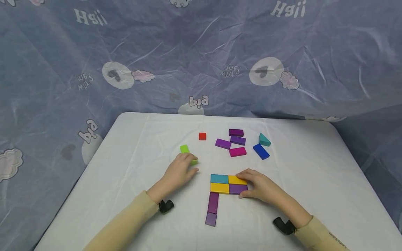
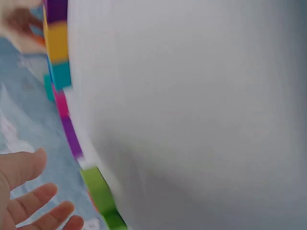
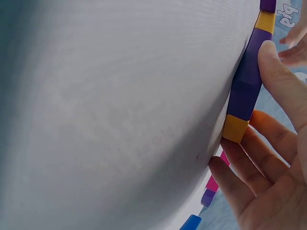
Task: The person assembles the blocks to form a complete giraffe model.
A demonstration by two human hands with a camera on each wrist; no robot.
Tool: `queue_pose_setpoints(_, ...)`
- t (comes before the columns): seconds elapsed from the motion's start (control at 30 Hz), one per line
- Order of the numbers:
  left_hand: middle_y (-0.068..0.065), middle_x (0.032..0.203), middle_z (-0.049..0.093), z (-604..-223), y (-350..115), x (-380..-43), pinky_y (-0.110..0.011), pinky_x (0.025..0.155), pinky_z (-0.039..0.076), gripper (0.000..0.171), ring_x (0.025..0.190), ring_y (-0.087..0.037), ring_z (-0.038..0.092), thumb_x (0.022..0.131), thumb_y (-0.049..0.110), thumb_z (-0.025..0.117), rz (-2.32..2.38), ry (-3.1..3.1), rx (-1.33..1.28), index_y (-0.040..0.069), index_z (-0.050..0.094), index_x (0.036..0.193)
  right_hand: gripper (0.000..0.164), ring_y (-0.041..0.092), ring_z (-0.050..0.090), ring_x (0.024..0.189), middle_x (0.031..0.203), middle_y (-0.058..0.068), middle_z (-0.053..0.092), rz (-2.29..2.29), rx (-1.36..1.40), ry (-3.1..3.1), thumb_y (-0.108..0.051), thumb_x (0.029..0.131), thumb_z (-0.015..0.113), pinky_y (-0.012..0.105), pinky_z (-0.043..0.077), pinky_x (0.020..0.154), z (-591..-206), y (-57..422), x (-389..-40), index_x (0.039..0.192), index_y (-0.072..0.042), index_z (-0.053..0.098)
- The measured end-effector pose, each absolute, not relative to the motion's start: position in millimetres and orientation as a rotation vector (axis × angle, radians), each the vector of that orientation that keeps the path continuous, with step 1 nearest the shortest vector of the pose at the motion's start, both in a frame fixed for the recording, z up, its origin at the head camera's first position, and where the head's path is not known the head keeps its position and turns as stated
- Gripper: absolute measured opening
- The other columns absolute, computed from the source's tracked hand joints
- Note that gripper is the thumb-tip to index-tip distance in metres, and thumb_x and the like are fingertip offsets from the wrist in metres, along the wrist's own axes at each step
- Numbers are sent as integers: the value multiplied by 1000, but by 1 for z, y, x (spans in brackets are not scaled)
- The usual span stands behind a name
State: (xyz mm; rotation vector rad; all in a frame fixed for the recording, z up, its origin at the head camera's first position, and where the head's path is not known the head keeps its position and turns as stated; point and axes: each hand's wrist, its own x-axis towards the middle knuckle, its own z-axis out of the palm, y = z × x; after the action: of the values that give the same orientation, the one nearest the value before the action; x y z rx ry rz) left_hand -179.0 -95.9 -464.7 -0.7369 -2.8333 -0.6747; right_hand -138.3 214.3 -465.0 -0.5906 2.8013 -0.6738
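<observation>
My left hand [image 1: 179,171] hovers by two lime-green blocks, its fingers apart and partly covering the nearer one. In the left wrist view, a gap shows between those fingers and the green block [image 2: 98,189]. At the right end of a flat two-by-two group, my right hand [image 1: 261,185] pinches a yellow block [image 1: 235,180] and a purple block [image 1: 238,189] between thumb and fingers. The thumb lies against the purple one in the right wrist view. A teal block [image 1: 219,178] and another yellow block [image 1: 219,188] form the group's left half. Below it, two purple blocks [image 1: 213,203] run in a line.
Farther back lie a red block [image 1: 202,136], several purple blocks [image 1: 223,143], a magenta block [image 1: 237,152], a teal triangular block [image 1: 264,140] and a blue block [image 1: 261,152]. The white tabletop [image 1: 150,136] ends at a printed blue-grey curtain [image 1: 201,45].
</observation>
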Motion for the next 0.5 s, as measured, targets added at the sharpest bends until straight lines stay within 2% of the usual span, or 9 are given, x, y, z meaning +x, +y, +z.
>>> queue_pose_setpoints(0.17, -9, 123, 66, -470, -99, -201, -37, 93, 53, 44, 110, -27, 58, 86, 22, 77, -634, -2911, -643, 7, 65, 125, 63, 27, 59, 118, 128, 6, 64, -681, -592, 2796, -32, 75, 85, 49, 50, 101, -465, 214, -137, 131, -9, 64)
queue_pose_setpoints(0.5, -7, 109, 71, -473, -92, -212, -33, 82, 53, 36, 96, -22, 58, 82, 19, 81, -591, -2969, -639, 7, 71, 115, 63, 28, 59, 119, 128, 7, 63, -681, -579, 2797, -31, 75, 85, 51, 49, 102, -464, 213, -137, 131, -10, 64)
